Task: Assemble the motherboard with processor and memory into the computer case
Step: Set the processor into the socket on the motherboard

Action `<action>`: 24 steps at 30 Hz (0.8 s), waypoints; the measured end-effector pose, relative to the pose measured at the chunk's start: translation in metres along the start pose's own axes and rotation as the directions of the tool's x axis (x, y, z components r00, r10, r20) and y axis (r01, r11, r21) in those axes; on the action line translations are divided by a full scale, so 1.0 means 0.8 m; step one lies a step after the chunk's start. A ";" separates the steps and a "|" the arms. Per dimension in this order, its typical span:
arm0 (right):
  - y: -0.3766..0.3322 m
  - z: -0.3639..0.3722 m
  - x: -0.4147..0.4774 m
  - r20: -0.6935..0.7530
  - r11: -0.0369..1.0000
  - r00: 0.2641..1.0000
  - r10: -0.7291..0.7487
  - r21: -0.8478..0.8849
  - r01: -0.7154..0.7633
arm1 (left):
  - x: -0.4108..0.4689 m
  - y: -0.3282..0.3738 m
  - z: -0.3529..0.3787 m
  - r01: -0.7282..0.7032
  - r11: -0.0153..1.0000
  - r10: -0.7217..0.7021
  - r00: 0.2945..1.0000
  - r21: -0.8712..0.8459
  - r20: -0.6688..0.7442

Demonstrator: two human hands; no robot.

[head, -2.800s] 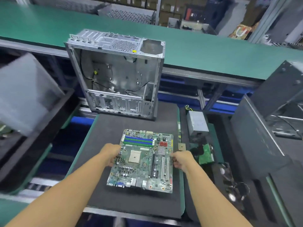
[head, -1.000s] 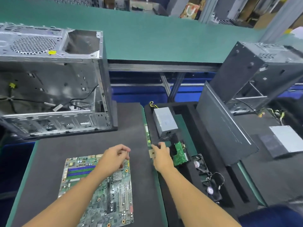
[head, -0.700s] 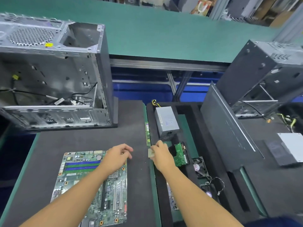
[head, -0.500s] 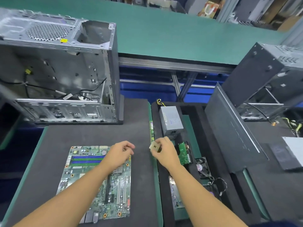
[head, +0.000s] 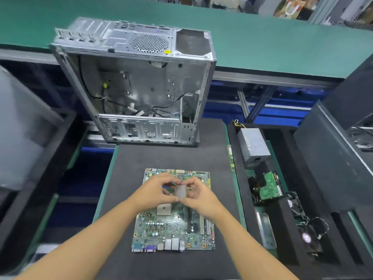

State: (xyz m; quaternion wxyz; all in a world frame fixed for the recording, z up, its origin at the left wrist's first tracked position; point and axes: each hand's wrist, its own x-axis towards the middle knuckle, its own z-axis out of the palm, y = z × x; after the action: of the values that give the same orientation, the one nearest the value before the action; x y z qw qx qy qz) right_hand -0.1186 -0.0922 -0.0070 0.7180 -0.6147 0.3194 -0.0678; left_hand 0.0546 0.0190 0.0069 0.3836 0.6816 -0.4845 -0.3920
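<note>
Both hands are meeting in the middle over the board [head: 171, 229] and holding the CPU [head: 180, 191] between them. The left hand [head: 155, 190] is pinching its left edge with curled fingers and thumb, and the right hand [head: 198, 196] is doing the same on the right edge. The chip is hanging in the air, silvery side toward the camera, over the upper half of the board near the blue RAM slots. It's a bit blurry, so I can't tell how it's turned.

The board is lying flat on the black worktop [head: 171, 156], ports facing the person, and its pale square socket [head: 163, 210] is showing just below the hands.

The case [head: 137, 83] is standing at the far end of the worktop, open side facing this way, with loose black cables dangling inside.

Off to the right, a foam tray [head: 282, 229] is holding a grey PSU [head: 253, 145], a drive [head: 269, 186] with a green circuit board, and a small fan [head: 306, 237]. A thin green RAM stick [head: 230, 158] is sitting along the tray's left edge, well apart from the hands.
</note>
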 end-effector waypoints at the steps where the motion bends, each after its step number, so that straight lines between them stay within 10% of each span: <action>1: 0.001 0.012 0.002 -0.017 1.000 1.000 0.001 0.014 -0.001 | -0.005 -0.006 -0.006 -0.028 0.999 0.028 0.999 0.040 -0.015; 10: -0.002 0.050 0.018 -0.118 0.971 0.993 0.007 -0.236 -0.035 | -0.015 -0.049 -0.052 -0.157 0.900 0.190 0.981 0.406 -0.043; 14: 0.008 0.035 0.009 0.004 0.519 0.992 -0.126 -0.852 0.069 | -0.019 -0.063 -0.054 -0.148 0.754 0.112 0.989 0.640 0.097; 18: 0.033 0.046 0.008 0.161 0.149 0.986 -0.042 -0.975 0.165 | -0.030 -0.076 -0.031 -0.136 0.647 0.074 0.991 0.750 0.115; 24: 0.043 0.046 0.010 0.148 0.135 0.982 -0.118 -0.977 0.163 | -0.038 -0.081 -0.015 -0.105 0.613 0.068 0.994 0.783 0.081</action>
State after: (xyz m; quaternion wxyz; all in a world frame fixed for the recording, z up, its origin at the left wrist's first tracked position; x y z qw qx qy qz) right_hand -0.1025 -0.0573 -0.0404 0.1397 -0.9613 0.2149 0.1007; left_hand 0.0819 0.0652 -0.0419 0.0549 0.7478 -0.6474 -0.1363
